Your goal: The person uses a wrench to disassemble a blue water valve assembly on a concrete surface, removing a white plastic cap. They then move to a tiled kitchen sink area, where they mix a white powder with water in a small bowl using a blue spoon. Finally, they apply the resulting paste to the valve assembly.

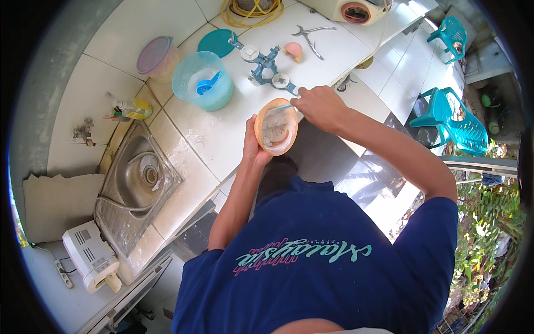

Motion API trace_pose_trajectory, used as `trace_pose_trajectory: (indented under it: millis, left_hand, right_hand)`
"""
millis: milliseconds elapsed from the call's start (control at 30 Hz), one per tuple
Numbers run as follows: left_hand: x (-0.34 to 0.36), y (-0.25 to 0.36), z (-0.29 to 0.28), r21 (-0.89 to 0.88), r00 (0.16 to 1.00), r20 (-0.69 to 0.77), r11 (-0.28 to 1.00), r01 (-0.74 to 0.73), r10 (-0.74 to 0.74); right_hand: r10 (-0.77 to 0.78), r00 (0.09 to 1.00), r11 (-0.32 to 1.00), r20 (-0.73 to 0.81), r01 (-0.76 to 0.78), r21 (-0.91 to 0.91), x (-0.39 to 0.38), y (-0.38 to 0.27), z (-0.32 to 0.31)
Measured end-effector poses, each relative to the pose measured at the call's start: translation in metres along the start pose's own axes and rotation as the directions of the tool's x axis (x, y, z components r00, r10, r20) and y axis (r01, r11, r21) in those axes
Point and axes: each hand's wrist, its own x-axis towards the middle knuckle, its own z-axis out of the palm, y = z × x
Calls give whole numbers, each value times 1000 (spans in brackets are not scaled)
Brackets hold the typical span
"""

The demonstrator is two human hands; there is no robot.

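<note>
Bowl (282, 151) is clasped in my left hand (253, 146), stick (284, 107) pinched in my right hand (320, 106). Pale paste (274, 123) is already inside, seemingly not yet smooth.

Two hands (319, 108), one orange bowl (278, 151), one plier-like tool (305, 33), one teal tub (214, 101), one sink (132, 186), two teal chairs (470, 133)

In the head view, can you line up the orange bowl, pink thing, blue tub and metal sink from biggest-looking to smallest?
1. Metal sink
2. Blue tub
3. Orange bowl
4. Pink thing
Nearness may enlarge the bowl.
</note>
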Motion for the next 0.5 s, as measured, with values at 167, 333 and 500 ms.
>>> trace_pose_trajectory:
  millis: [167, 333, 500]
  left_hand:
    - [46, -7, -6, -9, 982, -20, 982, -187, 187]
    - [65, -3, -1, -35, 962, -62, 963, -268, 265]
    - [72, 0, 2, -113, 981, -76, 976, -188, 180]
  right_hand:
    - [255, 921, 832, 296, -364, 419, -25, -14, 44]
    - [367, 834, 337, 412, -532, 777, 17, -29, 5]
    - [266, 948, 942, 178, -294, 160, 22, 4, 21]
